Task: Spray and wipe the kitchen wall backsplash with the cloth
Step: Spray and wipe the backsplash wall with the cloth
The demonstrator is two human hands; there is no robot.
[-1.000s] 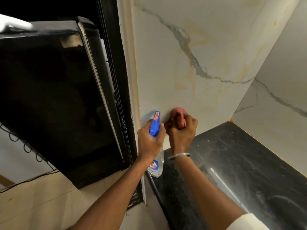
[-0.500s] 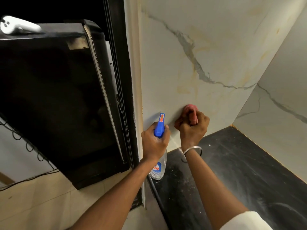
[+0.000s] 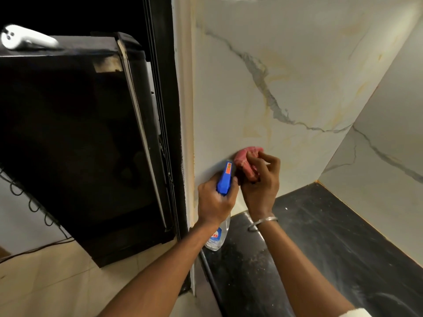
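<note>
Our right hand (image 3: 261, 179), fingers curled round the cloth (image 3: 246, 160), now swings it back left across the low backsplash (image 3: 297, 88) just above the tabletop (image 3: 320, 225), beside the bottle (image 3: 225, 177) our left hand (image 3: 215, 200) grips, so we judge wiping underway, upper wall undone.

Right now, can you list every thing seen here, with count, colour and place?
backsplash: one, white marble with grey veins, ahead
counter: one, black, below the backsplash
spray bottle: one, clear with blue head, in left grip
cloth: one, pink, bunched against the backsplash
appliance: one, black, left of the wall
white object: one, white, on the appliance
cable: one, black, lower left
floor: one, beige, bottom left
bangle: one, silver, right wrist
left grip: one, bare hand, holds spray bottle
right grip: one, bare hand, holds cloth
</note>
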